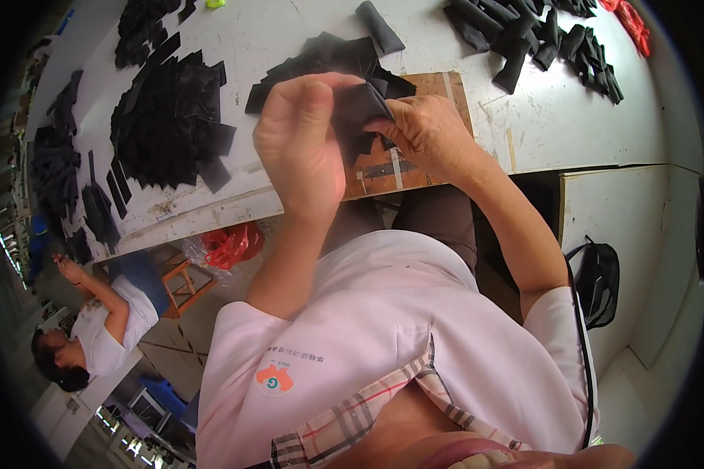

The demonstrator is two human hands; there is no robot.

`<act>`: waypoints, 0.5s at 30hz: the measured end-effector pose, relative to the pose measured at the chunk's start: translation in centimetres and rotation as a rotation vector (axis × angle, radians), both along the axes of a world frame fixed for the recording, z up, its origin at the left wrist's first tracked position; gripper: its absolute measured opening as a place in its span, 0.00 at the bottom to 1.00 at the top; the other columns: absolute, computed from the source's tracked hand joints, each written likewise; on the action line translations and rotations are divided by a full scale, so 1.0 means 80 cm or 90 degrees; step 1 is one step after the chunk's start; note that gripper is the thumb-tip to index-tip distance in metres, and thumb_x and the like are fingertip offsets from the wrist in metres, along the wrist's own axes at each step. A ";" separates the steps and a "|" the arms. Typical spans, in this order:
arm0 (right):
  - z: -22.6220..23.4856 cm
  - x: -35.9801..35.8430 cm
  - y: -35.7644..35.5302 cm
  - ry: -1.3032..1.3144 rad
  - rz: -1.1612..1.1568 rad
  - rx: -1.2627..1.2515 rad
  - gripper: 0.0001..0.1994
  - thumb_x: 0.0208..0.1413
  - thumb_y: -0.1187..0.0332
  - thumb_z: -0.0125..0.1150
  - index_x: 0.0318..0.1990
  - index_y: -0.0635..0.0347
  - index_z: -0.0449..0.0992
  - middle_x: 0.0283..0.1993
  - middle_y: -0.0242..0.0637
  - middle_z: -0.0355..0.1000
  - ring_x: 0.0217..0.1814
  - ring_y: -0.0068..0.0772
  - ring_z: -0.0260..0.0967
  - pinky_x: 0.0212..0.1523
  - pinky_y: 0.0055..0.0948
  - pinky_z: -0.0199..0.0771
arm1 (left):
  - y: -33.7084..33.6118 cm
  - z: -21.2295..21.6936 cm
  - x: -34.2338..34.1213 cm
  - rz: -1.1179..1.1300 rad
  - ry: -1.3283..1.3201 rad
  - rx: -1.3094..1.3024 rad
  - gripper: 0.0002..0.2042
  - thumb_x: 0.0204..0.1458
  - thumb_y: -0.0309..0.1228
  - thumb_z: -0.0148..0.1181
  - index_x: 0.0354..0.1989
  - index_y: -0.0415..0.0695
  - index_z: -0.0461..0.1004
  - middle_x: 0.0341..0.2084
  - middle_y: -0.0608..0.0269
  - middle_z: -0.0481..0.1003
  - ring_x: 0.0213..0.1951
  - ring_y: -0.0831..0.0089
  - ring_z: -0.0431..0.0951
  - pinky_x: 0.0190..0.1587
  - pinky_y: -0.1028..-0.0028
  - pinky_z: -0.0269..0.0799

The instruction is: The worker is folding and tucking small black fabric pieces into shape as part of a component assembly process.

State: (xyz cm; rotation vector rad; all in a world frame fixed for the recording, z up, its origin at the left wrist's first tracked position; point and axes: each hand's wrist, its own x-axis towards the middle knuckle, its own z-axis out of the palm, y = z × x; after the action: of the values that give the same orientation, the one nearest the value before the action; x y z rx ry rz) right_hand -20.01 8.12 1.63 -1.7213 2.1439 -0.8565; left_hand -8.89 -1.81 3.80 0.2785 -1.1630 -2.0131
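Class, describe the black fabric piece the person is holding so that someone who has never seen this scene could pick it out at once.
Start at the white table, then find the brown board at its near edge. Above it, the left hand and right hand pinch one black fabric piece between them. Unlike the black pieces lying in piles on the table, it is lifted and held.
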 end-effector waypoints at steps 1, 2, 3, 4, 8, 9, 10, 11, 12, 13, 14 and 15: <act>0.000 -0.001 -0.002 -0.003 0.010 -0.005 0.15 0.38 0.60 0.63 0.19 0.59 0.64 0.17 0.38 0.66 0.23 0.43 0.65 0.21 0.36 0.61 | -0.002 0.000 -0.001 0.030 -0.012 -0.033 0.09 0.52 0.31 0.49 0.32 0.37 0.68 0.29 0.54 0.73 0.34 0.67 0.73 0.44 0.69 0.66; 0.003 -0.001 -0.002 -0.005 0.009 -0.005 0.15 0.38 0.60 0.63 0.19 0.59 0.64 0.17 0.38 0.66 0.23 0.43 0.65 0.21 0.36 0.61 | -0.003 0.001 0.000 0.030 -0.014 -0.034 0.09 0.52 0.31 0.49 0.32 0.37 0.68 0.29 0.54 0.73 0.34 0.67 0.73 0.44 0.69 0.66; 0.009 -0.002 0.000 0.001 0.004 -0.089 0.14 0.39 0.61 0.62 0.19 0.59 0.65 0.16 0.38 0.65 0.22 0.44 0.64 0.21 0.35 0.61 | -0.006 0.001 0.001 0.049 -0.018 -0.081 0.08 0.52 0.31 0.49 0.32 0.37 0.68 0.29 0.54 0.73 0.35 0.67 0.73 0.44 0.69 0.66; 0.012 0.000 0.004 0.005 -0.004 -0.172 0.14 0.39 0.61 0.62 0.19 0.59 0.65 0.16 0.38 0.65 0.21 0.44 0.64 0.21 0.35 0.61 | -0.005 0.001 0.003 0.064 -0.024 -0.126 0.08 0.52 0.30 0.48 0.31 0.37 0.68 0.29 0.54 0.73 0.35 0.68 0.73 0.44 0.70 0.66; 0.000 -0.003 0.002 -0.007 0.003 -0.076 0.12 0.43 0.63 0.60 0.20 0.60 0.66 0.16 0.38 0.65 0.20 0.36 0.65 0.20 0.30 0.62 | 0.008 -0.009 0.002 0.077 -0.066 -0.101 0.08 0.53 0.29 0.47 0.31 0.37 0.68 0.29 0.55 0.73 0.33 0.71 0.72 0.42 0.74 0.66; 0.022 -0.009 0.002 -0.185 0.014 -0.032 0.09 0.45 0.67 0.57 0.22 0.62 0.67 0.16 0.35 0.66 0.20 0.34 0.65 0.21 0.30 0.63 | 0.014 -0.012 0.007 0.132 -0.110 -0.123 0.07 0.53 0.29 0.47 0.31 0.38 0.68 0.29 0.56 0.73 0.32 0.73 0.72 0.40 0.75 0.66; 0.049 -0.019 -0.002 -0.359 0.029 0.010 0.06 0.47 0.71 0.54 0.24 0.63 0.69 0.16 0.33 0.66 0.21 0.32 0.65 0.22 0.30 0.64 | 0.021 -0.017 0.010 0.191 -0.150 -0.146 0.07 0.53 0.29 0.47 0.30 0.38 0.68 0.28 0.57 0.73 0.31 0.75 0.72 0.39 0.77 0.66; 0.079 -0.021 -0.002 -0.607 -0.017 -0.117 0.09 0.51 0.68 0.50 0.25 0.64 0.69 0.18 0.31 0.65 0.21 0.24 0.63 0.24 0.26 0.64 | 0.032 -0.030 0.017 0.187 -0.228 -0.151 0.06 0.53 0.27 0.47 0.31 0.38 0.68 0.29 0.60 0.72 0.29 0.78 0.71 0.34 0.80 0.66; 0.071 -0.069 -0.010 -0.551 0.237 -0.324 0.16 0.56 0.60 0.43 0.27 0.64 0.70 0.20 0.34 0.65 0.22 0.22 0.62 0.28 0.22 0.65 | 0.044 -0.049 0.022 0.100 -0.336 -0.225 0.06 0.51 0.27 0.50 0.32 0.38 0.68 0.28 0.59 0.72 0.28 0.78 0.71 0.32 0.80 0.67; 0.063 -0.084 -0.011 -0.549 0.230 -0.325 0.16 0.56 0.60 0.43 0.27 0.64 0.70 0.20 0.34 0.65 0.22 0.22 0.62 0.28 0.22 0.65 | 0.049 -0.070 0.024 0.016 -0.442 -0.298 0.07 0.49 0.28 0.53 0.34 0.37 0.68 0.28 0.59 0.72 0.28 0.77 0.71 0.31 0.80 0.67; 0.055 -0.091 -0.014 -0.533 -0.003 -0.368 0.19 0.53 0.53 0.47 0.28 0.64 0.71 0.18 0.32 0.65 0.20 0.20 0.61 0.25 0.20 0.62 | 0.056 -0.084 0.020 0.030 -0.464 -0.436 0.10 0.46 0.28 0.55 0.36 0.37 0.67 0.27 0.57 0.72 0.27 0.75 0.71 0.29 0.78 0.68; 0.046 -0.093 -0.012 -0.504 -0.236 -0.402 0.24 0.50 0.47 0.50 0.29 0.64 0.71 0.16 0.30 0.66 0.18 0.18 0.60 0.22 0.17 0.60 | 0.063 -0.094 0.013 0.044 -0.482 -0.573 0.15 0.43 0.28 0.58 0.39 0.37 0.66 0.26 0.55 0.71 0.26 0.72 0.72 0.27 0.77 0.68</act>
State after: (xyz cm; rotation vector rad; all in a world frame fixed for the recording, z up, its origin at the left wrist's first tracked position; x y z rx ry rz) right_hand -27.43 7.16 5.34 -0.8741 1.7142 -2.0622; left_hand -7.84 3.24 -3.73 0.6141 -2.3405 -1.1321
